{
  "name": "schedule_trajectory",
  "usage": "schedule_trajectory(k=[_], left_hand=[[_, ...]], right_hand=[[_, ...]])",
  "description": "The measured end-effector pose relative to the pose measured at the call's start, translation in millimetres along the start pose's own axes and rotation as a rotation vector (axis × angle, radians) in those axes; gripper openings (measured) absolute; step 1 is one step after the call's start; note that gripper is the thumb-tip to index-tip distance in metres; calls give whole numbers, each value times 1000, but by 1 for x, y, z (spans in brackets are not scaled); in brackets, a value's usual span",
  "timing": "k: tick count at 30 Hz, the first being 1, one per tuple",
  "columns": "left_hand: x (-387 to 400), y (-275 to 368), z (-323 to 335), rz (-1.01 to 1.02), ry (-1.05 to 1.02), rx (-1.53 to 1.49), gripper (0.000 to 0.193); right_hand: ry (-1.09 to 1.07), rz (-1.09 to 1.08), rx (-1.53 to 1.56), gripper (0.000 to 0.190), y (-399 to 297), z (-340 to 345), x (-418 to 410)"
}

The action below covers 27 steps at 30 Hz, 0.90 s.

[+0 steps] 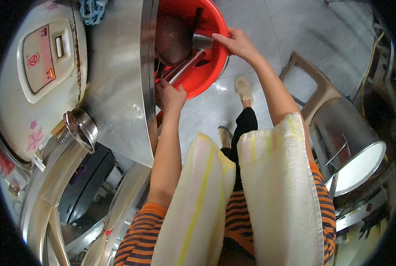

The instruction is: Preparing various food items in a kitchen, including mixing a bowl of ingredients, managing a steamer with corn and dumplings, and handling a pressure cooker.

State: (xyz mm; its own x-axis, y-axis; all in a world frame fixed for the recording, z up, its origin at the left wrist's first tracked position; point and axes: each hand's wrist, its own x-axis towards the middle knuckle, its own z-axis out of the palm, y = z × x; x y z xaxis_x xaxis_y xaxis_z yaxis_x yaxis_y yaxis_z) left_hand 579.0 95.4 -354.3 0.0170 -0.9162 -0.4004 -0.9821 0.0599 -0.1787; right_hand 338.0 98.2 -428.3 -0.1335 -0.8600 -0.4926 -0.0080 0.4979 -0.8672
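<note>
A red plastic bucket [193, 91] is before me, partly under the edge of the stainless-steel counter. My right hand [239, 45] grips its right rim, thumb over the inner side. At the near rim, my left hand [171, 96] holds the bucket, its fingertips partly hidden by the counter edge. Inside lie a dark rounded vessel [173, 41], a metal cylindrical piece [202, 42] and a long shiny metal handle [186, 68]. The bucket's far left side is out of sight behind the counter.
A white rice cooker [10, 89] stands on the steel counter [114, 83], near a metal cup-like container [84, 128]. On my right are a brown plastic chair or stool [304, 69] and a large metal pot [344, 129] with a white interior. A towel [281, 186] hangs from my neck.
</note>
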Motion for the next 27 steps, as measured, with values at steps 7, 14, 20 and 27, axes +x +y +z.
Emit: schedule_trajectory(k=[7,14,20,27], left_hand=[[16,-26,26,23,102,-221,59],[17,7,-5,-14,85,-306,36],[43,3,7,-78,228,-470,34],[23,101,-21,157,182,-317,46]], right_hand=[[239,-161,-327,46,-11,26,-30],[341,-182,-119,56,2,39,-31],[430,-253,-167,51,-25,35,-4],[407,-233,-345,53,-34,-31,49]])
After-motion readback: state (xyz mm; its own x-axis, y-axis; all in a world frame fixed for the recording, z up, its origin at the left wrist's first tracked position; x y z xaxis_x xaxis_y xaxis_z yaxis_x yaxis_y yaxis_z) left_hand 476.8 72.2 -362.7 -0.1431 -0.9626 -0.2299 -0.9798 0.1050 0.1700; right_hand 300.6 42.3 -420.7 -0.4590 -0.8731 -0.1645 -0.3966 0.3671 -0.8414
